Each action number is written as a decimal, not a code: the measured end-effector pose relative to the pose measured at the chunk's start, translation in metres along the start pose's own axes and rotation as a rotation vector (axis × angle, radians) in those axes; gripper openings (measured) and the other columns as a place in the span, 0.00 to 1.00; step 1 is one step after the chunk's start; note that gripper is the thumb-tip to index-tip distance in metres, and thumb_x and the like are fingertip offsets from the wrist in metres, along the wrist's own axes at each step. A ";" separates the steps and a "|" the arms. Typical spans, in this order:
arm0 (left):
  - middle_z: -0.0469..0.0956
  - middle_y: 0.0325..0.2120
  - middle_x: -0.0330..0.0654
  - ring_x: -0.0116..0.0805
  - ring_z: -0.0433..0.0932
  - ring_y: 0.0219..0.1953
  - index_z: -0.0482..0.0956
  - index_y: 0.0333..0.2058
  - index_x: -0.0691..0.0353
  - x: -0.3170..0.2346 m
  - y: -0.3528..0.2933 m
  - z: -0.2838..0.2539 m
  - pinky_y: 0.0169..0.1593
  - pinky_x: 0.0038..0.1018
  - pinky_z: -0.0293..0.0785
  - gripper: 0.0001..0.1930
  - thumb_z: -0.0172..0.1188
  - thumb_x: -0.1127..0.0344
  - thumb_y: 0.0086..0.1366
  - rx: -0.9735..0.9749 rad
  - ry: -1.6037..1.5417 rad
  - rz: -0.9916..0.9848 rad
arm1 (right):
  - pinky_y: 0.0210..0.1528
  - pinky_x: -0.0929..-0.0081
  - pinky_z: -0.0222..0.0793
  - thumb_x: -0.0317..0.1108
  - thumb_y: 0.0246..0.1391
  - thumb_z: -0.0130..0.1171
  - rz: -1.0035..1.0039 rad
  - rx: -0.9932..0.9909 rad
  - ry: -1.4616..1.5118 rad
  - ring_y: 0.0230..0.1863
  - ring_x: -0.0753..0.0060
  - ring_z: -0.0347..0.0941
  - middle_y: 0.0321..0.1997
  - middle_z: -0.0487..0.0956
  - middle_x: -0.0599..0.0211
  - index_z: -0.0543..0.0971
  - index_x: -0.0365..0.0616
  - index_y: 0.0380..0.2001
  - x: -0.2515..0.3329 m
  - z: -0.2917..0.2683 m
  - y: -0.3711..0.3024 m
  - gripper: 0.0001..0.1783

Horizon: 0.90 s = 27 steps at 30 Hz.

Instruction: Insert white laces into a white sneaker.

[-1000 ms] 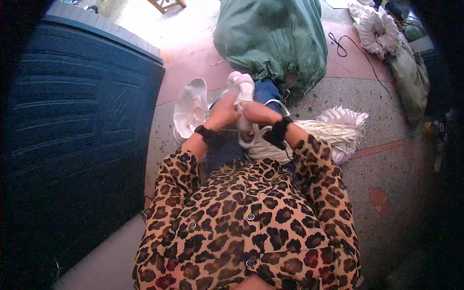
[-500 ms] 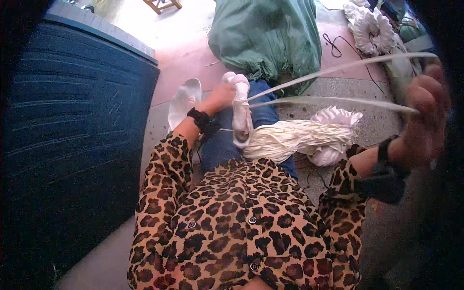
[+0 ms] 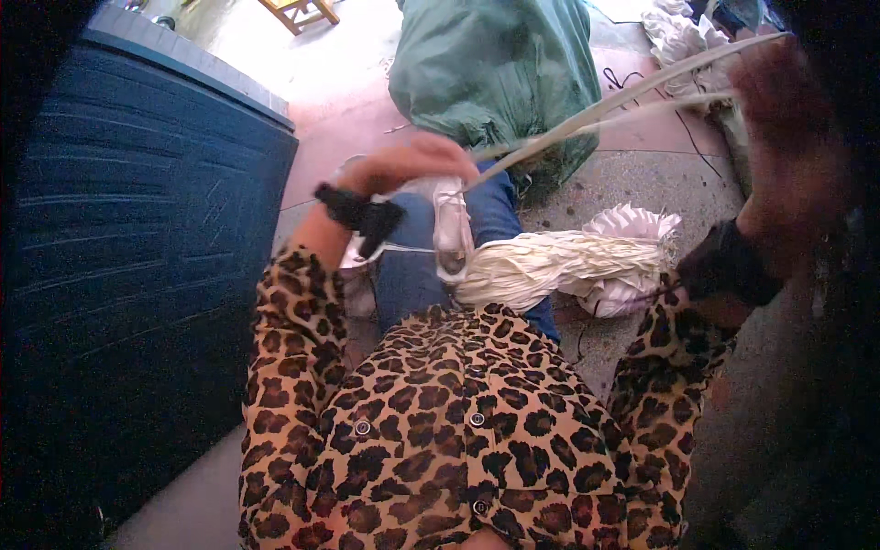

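A white shoe-shaped piece (image 3: 449, 234) lies lengthwise on my lap, over my jeans. Above its far end is my left hand (image 3: 414, 163), blurred, with its fingers curled down; they hide what may be between them. Two long cream strips (image 3: 596, 110) run taut from beside those fingertips up to the right. Their far ends are in my right hand (image 3: 793, 128), raised in the dark right rim of the view with its fingers closed. Across my right thigh rests a thick bundle of cream strips (image 3: 541, 266). Part of another white piece shows behind my left wrist.
A large green sack (image 3: 495, 73) stands in front of my knees. White pleated pieces (image 3: 632, 223) are on the floor to the right, others (image 3: 683, 46) farther off near a thin black cord (image 3: 692, 137). A dark blue panelled cabinet (image 3: 147, 192) borders my left. A wooden stool (image 3: 298, 14) stands far off.
My left hand has moved up and right over the shoe-shaped piece, towards the strips. My right hand has risen and shifted slightly left, so the strips slope more steeply.
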<state>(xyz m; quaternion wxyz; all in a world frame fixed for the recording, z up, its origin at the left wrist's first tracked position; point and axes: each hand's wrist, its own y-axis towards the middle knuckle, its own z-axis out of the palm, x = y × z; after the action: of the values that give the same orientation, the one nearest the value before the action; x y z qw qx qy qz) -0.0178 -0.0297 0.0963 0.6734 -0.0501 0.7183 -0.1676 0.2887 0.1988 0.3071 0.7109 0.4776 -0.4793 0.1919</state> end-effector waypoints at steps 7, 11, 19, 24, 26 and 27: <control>0.63 0.16 0.35 0.32 0.63 0.21 0.65 0.22 0.58 0.040 -0.190 -0.206 0.37 0.36 0.68 0.15 0.45 0.67 0.71 -0.936 -1.200 0.319 | 0.40 0.70 0.67 0.31 0.60 0.49 0.336 -0.755 0.566 0.32 0.65 0.71 0.29 0.75 0.61 0.75 0.31 0.39 -0.143 -0.240 -0.069 0.12; 0.64 0.17 0.32 0.29 0.63 0.20 0.67 0.23 0.55 0.063 -0.207 -0.177 0.31 0.30 0.64 0.13 0.48 0.67 0.69 -1.220 -0.898 -0.052 | 0.32 0.77 0.64 0.35 0.60 0.55 0.696 -0.402 -0.229 0.28 0.79 0.68 0.28 0.73 0.73 0.78 0.43 0.43 -0.225 -0.107 -0.111 0.10; 0.68 0.18 0.39 0.36 0.65 0.16 0.77 0.30 0.58 0.113 -0.066 -0.004 0.23 0.32 0.64 0.11 0.49 0.62 0.69 -0.720 0.014 -0.178 | 0.36 0.58 0.71 0.40 0.55 0.55 0.546 0.399 -0.710 0.33 0.50 0.77 0.28 0.80 0.54 0.82 0.41 0.31 -0.320 0.120 -0.193 0.14; 0.77 0.21 0.40 0.36 0.76 0.26 0.79 0.32 0.69 0.140 -0.029 0.050 0.33 0.35 0.71 0.17 0.50 0.59 0.69 -0.500 0.781 -0.214 | 0.39 0.49 0.69 0.37 0.54 0.56 0.442 0.242 -1.014 0.37 0.44 0.73 0.31 0.77 0.52 0.82 0.44 0.27 -0.331 0.143 -0.198 0.10; 0.79 0.22 0.46 0.40 0.78 0.28 0.80 0.35 0.70 0.136 -0.030 0.060 0.35 0.36 0.72 0.18 0.51 0.59 0.69 -0.503 0.661 -0.191 | 0.40 0.49 0.68 0.37 0.53 0.56 0.488 0.232 -1.050 0.39 0.47 0.72 0.32 0.77 0.54 0.82 0.46 0.27 -0.335 0.147 -0.198 0.09; 0.80 0.24 0.49 0.43 0.79 0.28 0.80 0.36 0.69 0.130 -0.032 0.065 0.36 0.36 0.72 0.17 0.52 0.58 0.69 -0.532 0.503 -0.196 | 0.41 0.50 0.68 0.36 0.53 0.56 0.509 0.232 -1.064 0.40 0.48 0.72 0.33 0.77 0.55 0.83 0.47 0.27 -0.338 0.148 -0.199 0.09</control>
<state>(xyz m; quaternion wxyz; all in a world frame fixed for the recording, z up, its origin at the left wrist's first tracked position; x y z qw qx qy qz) 0.0294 -0.1098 -0.0200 0.4202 -0.2487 0.8715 -0.0459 0.2022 0.0401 -0.0715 0.2481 0.4528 -0.8446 0.1416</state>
